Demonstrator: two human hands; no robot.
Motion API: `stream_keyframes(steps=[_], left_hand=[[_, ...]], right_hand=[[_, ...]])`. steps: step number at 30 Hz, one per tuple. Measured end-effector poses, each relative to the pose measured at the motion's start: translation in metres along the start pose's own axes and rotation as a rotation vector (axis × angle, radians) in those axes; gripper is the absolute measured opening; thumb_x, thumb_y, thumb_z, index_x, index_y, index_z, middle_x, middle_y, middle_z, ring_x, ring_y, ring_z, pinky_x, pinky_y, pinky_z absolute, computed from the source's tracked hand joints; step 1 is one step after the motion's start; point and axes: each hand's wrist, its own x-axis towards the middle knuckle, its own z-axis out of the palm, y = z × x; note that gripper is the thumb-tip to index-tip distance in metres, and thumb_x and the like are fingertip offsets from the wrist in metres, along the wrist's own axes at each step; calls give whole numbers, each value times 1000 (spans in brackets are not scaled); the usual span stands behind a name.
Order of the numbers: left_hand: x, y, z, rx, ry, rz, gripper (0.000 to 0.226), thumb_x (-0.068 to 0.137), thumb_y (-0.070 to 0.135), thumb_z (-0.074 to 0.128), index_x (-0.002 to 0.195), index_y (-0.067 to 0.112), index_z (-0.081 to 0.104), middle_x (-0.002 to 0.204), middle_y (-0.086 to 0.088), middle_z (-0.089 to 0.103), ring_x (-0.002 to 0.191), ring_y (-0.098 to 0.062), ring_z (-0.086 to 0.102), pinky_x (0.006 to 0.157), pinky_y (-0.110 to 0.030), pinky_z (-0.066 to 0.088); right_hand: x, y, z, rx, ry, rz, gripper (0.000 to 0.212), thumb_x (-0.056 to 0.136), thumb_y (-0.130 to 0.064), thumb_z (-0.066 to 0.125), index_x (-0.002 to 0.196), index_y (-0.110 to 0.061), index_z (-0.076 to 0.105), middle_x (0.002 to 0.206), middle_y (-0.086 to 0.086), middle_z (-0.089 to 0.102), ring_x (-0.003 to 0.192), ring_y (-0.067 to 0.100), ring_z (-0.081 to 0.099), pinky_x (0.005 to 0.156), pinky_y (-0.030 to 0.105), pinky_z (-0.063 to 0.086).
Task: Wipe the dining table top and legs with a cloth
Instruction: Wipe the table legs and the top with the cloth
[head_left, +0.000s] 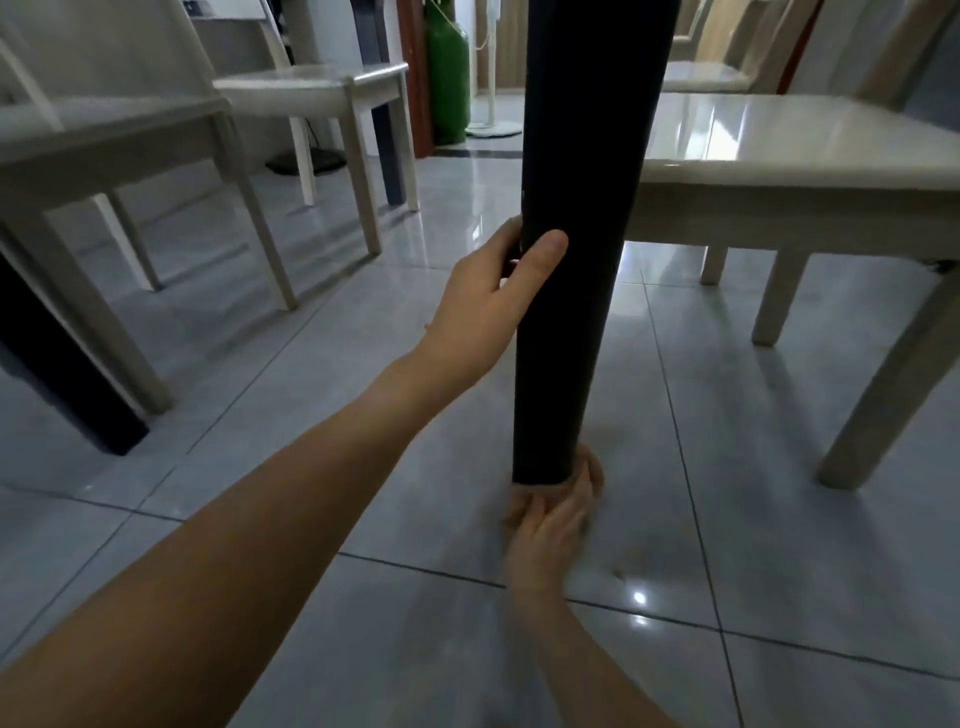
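Table leg (566, 312), frame centre, is being gripped by left hand (493, 296) — its foot is being wiped, right hand (550, 525) pressed flat on blurred cloth (592, 470). Top unseen — progress unclear.

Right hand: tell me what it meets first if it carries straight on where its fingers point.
The foot of the black table leg, right ahead of the right hand, probably through the blurred tan cloth there.

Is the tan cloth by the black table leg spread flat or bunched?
Bunched: the tan cloth hugs the foot of the black table leg under the right hand; blur hides its folds.
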Motion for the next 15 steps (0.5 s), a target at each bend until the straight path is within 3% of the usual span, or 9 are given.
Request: stream_keyframes(steps=[1, 3, 5, 6, 8, 9, 11, 15], left_hand=[[-1, 1, -1, -1, -5, -9, 52, 93, 49, 42, 132, 16, 53, 120, 4, 65, 112, -7, 61, 100, -29, 49], [-2, 4, -2, -4, -19, -29, 49, 96, 47, 42, 133, 17, 52, 121, 5, 64, 112, -6, 61, 99, -25, 47], [-2, 9, -5, -3, -42, -46, 46, 97, 45, 43, 133, 18, 52, 122, 4, 64, 114, -6, 60, 99, -23, 47], [-3, 10, -5, -1, -50, -57, 46, 97, 46, 43, 133, 18, 51, 123, 4, 63, 114, -6, 60, 99, -23, 47], [-4, 12, -5, 12, -63, -70, 46, 99, 45, 42, 135, 17, 50, 123, 4, 63, 115, -7, 59, 99, -23, 47], [-4, 13, -5, 17, -69, -70, 45, 99, 44, 42, 135, 18, 50, 123, 4, 63, 115, -7, 59, 97, -21, 47], [-4, 15, -7, 18, -79, -72, 44, 99, 43, 42, 134, 18, 50, 123, 5, 63, 114, -6, 59, 96, -18, 46], [-1, 16, -9, 24, -103, -83, 45, 99, 42, 42, 135, 16, 49, 127, 2, 61, 119, -13, 58, 101, -25, 46]], right_hand=[[-6, 15, -4, -21, -111, 76, 63, 92, -20, 49, 151, -21, 27, 149, 10, 40, 121, 34, 55, 94, 46, 51], [-9, 35, -14, 11, -312, 233, 71, 93, -13, 52, 149, -44, 19, 140, 4, 48, 103, 30, 68, 78, 53, 58], [-4, 38, -24, 6, -386, 258, 66, 96, -2, 48, 142, -45, 27, 113, 6, 62, 71, 21, 72, 58, 47, 60], [-3, 35, -29, 1, -396, 238, 60, 98, -2, 47, 138, -44, 32, 102, 3, 65, 68, 20, 70, 58, 43, 60], [-2, 17, -39, 46, -379, 194, 52, 97, -9, 54, 139, -36, 38, 103, -15, 60, 91, 14, 66, 80, 33, 57], [-1, 10, -42, 59, -333, 172, 54, 94, -11, 60, 142, -27, 41, 108, -25, 53, 99, 7, 62, 85, 18, 51], [5, -13, -47, 163, -254, 163, 60, 90, -14, 67, 145, -20, 43, 113, -28, 53, 96, -7, 54, 79, -3, 38], [29, -77, -52, 324, -94, -14, 64, 83, -28, 75, 141, -35, 49, 123, -14, 58, 109, -8, 54, 94, 9, 42]])
